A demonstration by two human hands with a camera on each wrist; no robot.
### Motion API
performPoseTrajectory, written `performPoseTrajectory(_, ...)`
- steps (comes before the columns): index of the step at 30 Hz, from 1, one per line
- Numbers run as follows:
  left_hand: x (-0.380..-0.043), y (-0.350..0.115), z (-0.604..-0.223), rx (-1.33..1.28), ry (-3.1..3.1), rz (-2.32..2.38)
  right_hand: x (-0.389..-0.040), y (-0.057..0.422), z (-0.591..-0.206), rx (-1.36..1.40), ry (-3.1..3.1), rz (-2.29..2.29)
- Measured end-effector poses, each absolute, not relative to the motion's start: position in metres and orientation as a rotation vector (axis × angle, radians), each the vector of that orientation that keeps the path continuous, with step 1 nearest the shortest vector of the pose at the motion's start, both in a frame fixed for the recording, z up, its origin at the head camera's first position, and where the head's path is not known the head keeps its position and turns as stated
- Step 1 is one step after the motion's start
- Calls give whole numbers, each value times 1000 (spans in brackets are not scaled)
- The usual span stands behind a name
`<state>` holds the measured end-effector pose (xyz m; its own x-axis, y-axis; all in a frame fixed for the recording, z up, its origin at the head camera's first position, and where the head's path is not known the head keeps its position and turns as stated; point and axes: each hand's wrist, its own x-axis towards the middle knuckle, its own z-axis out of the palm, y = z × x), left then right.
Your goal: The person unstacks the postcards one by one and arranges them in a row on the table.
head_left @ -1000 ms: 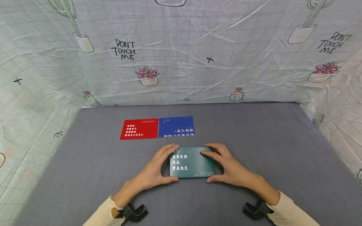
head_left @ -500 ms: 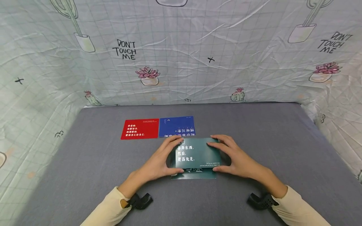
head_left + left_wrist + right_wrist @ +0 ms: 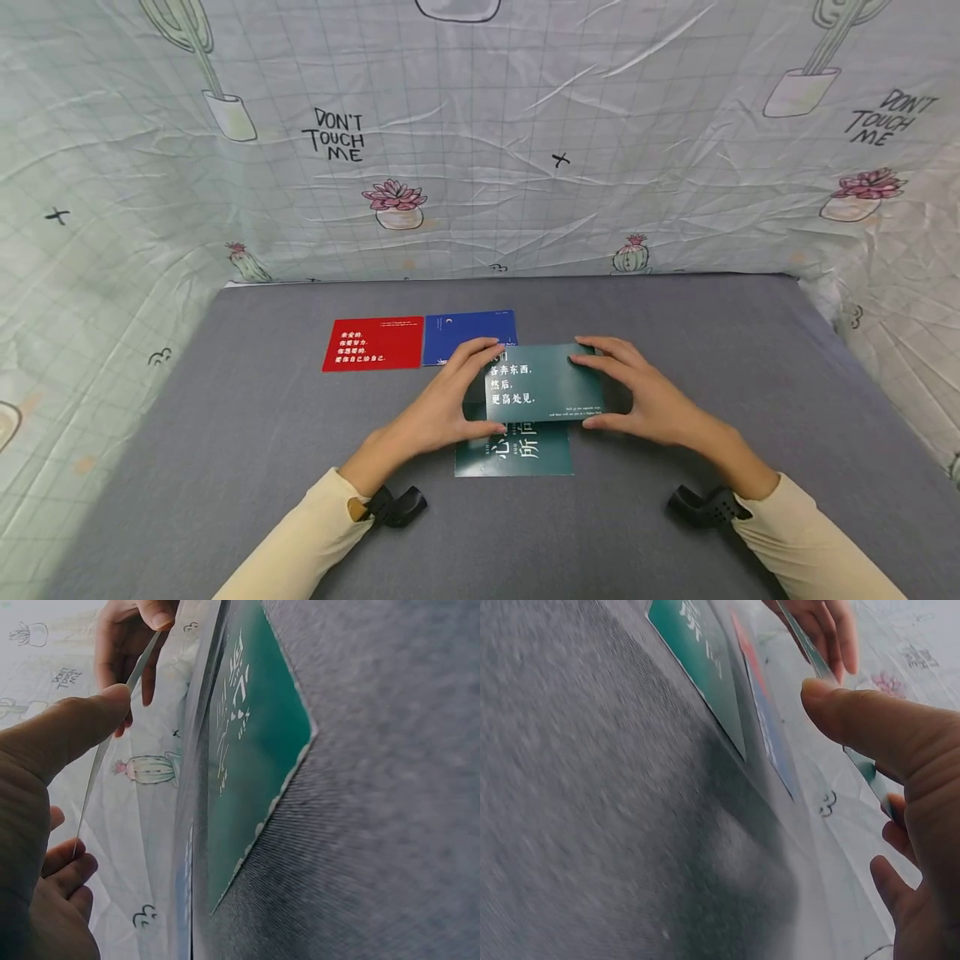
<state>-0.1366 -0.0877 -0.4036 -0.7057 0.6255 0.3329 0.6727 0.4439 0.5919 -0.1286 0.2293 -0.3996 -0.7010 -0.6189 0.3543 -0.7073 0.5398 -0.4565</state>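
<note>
Held teal card [image 3: 551,383], white lettering on its face, is up off the tabletop [image 3: 225,467], over the middle ground between its left and right edges; both wrist views show it nearly edge-on, with a gap beneath. Left hand [image 3: 450,404] pinches one end, right hand [image 3: 641,387] the other: thumbs at the near edge, fingers at the far edge, spread about the card's depth and bent lightly round it; one right finger lies over the face. Lower teal card [image 3: 551,457] lies on the tabletop, partly hidden below, farther from the far edge than the other two flat cards. Red card [image 3: 373,343] lies toward the far left corner, blue card [image 3: 465,329] just beside it, contact uncertain; left fingers hide part of the blue in the head view. Risks, as judged: thin stock, held only by its rims, could bow if the thumbs squeeze too hard, or slip if one end loosens. Uneven lowering could catch a corner. Left fingers dropping where they are could brush the blue card and skew the row.
</note>
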Motion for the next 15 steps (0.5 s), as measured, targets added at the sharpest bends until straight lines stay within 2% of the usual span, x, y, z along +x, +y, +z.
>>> performPoseTrajectory(15,-170,-66,-393,-1098,-2705,-1024,-157,250,-395,1063,-2659,930)
